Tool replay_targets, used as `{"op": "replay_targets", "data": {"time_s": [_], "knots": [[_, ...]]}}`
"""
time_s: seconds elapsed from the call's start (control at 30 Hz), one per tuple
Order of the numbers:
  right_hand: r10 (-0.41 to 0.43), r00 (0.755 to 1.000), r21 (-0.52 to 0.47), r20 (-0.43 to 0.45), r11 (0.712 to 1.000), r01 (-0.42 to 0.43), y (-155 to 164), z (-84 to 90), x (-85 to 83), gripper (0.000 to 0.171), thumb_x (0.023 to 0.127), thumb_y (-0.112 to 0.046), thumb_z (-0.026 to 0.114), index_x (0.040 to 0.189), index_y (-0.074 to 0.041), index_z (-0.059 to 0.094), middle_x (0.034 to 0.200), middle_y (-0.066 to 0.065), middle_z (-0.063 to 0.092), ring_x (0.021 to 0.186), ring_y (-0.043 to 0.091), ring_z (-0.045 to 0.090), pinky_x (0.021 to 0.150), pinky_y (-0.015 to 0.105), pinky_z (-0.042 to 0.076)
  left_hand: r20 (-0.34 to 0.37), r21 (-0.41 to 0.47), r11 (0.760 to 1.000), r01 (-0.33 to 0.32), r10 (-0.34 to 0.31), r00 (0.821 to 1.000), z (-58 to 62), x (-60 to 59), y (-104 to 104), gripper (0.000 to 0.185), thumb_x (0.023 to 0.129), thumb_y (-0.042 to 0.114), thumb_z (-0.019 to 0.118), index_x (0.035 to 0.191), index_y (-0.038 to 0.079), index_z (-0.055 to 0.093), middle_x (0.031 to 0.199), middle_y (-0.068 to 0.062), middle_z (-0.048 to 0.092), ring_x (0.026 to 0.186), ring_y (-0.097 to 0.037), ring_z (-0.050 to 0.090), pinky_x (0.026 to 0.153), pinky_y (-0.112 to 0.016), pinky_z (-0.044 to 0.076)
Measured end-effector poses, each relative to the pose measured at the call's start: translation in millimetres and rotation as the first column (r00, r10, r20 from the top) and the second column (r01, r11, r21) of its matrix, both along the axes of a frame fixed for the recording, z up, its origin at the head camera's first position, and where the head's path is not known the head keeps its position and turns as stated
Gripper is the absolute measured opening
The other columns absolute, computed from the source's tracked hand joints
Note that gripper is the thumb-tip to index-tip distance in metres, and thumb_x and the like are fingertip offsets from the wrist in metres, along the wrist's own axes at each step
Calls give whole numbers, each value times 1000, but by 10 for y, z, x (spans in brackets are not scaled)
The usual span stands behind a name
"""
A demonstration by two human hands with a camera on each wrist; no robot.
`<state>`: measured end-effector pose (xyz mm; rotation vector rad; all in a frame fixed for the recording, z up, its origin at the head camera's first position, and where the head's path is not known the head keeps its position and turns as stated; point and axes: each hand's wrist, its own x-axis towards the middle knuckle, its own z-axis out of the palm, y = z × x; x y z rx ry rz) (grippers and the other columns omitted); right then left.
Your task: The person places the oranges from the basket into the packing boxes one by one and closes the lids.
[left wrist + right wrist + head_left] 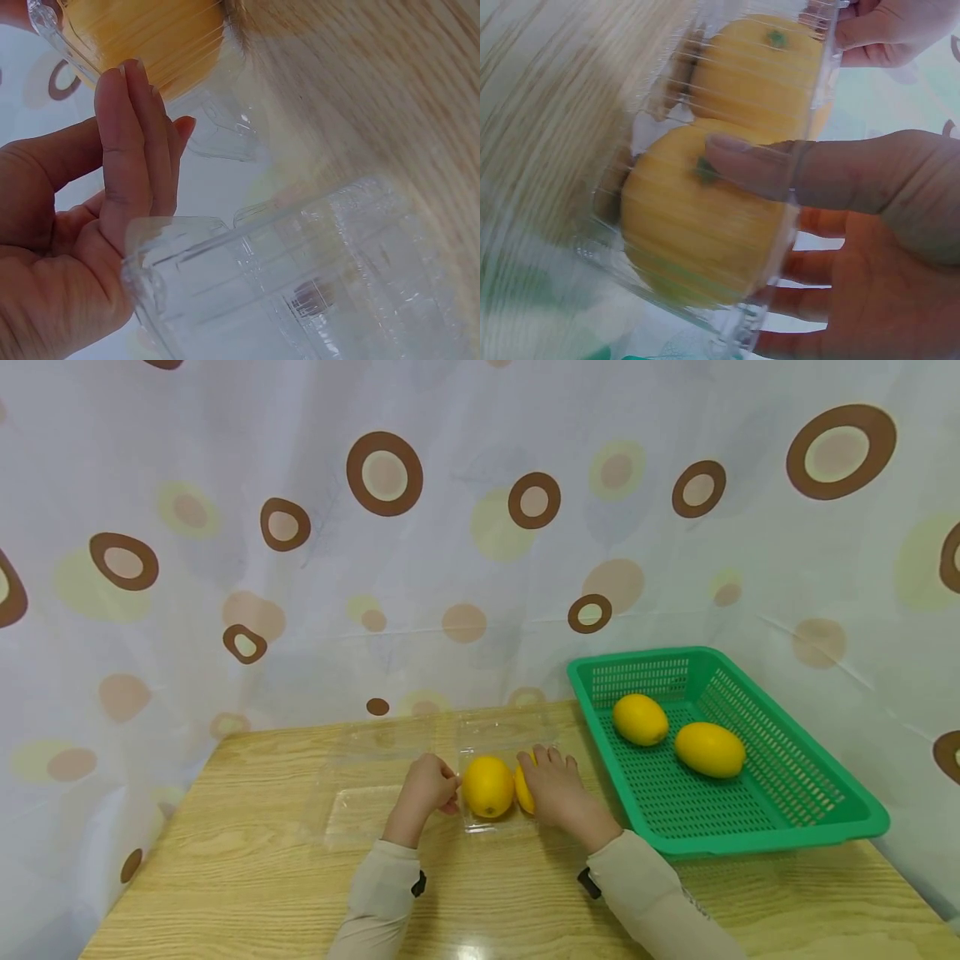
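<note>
Both hands are at a clear box (482, 829): the right hand (558, 792) curls round one lemon (697, 240) inside it; the left hand (429, 785) puts fairly straight fingers to its edge, any pinch hidden. Another lemon (487, 787) sits between. Rightward, a green basket (750, 843) holds two lemons (640, 720); spotted cloth (450, 552) hangs behind.
</note>
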<state>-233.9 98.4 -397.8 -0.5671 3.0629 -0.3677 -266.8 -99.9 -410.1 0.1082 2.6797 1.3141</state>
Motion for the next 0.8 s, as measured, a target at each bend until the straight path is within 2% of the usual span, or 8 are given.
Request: {"op": "replay_targets", "data": {"time_s": [0.13, 0.23, 0.33, 0.47, 0.53, 0.63, 0.8], "knots": [[-29, 999, -10, 23, 1000, 29, -16, 40, 10, 54, 85, -6, 71, 132, 5, 46, 136, 32, 41, 126, 49, 37, 100, 66, 32, -11, -23, 1000, 0, 0, 1000, 14, 4, 6, 14, 90, -2, 62, 83, -13, 67, 61, -11, 59, 51, -21, 66, 50, -28, 56], [-84, 996, -16, 20, 996, 84, -46, 66, -3, 49, 89, -11, 69, 130, 6, 48, 134, 30, 45, 124, 46, 43, 96, 62, 38, -26, -54, 999, 5, -6, 1000, 18, 9, 9, 14, 90, -1, 62, 82, -13, 67, 60, -10, 59, 51, -22, 66, 51, -27, 56], [-167, 986, -79, -5, 983, 167, -81, 92, -31, 41, 93, -11, 63, 127, 10, 51, 126, 29, 52, 115, 43, 51, 92, 57, 45, -45, -92, 996, 5, -9, 999, 17, 8, 15, 14, 90, 0, 63, 82, -11, 67, 62, -10, 60, 53, -23, 67, 53, -27, 56], [-256, 965, -178, -62, 954, 242, -96, 105, -76, 28, 94, -3, 55, 115, 16, 54, 108, 28, 57, 95, 40, 58, 81, 50, 53, -62, -141, 990, -3, -6, 998, 21, 1, 25, 15, 91, 3, 61, 85, -9, 66, 70, -14, 64, 59, -24, 67, 60, -30, 57], [-272, 958, -196, -92, 948, 250, -86, 93, -94, 25, 93, 0, 53, 110, 19, 54, 102, 28, 57, 88, 38, 59, 77, 47, 54, -78, -166, 986, -7, -6, 997, 22, -9, 33, 18, 92, 6, 60, 91, -11, 65, 80, -18, 66, 67, -25, 66, 65, -33, 56], [-267, 953, -195, -142, 952, 237, -55, 44, -135, 21, 91, 3, 53, 100, 22, 57, 96, 29, 57, 84, 38, 59, 75, 46, 54, -110, -181, 983, -12, -8, 994, 20, -20, 59, 27, 93, 8, 57, 104, -16, 61, 100, -28, 65, 85, -34, 65, 77, -41, 55], [-303, 947, -268, -108, 926, 266, -31, -40, -220, 26, 95, 1, 48, 102, 26, 52, 93, 31, 55, 82, 41, 59, 73, 48, 54, -148, -119, 992, -49, 31, 989, -5, -34, 127, 42, 96, 8, 51, 124, -22, 47, 124, -38, 51, 117, -49, 50, 98, -53, 44]]}}
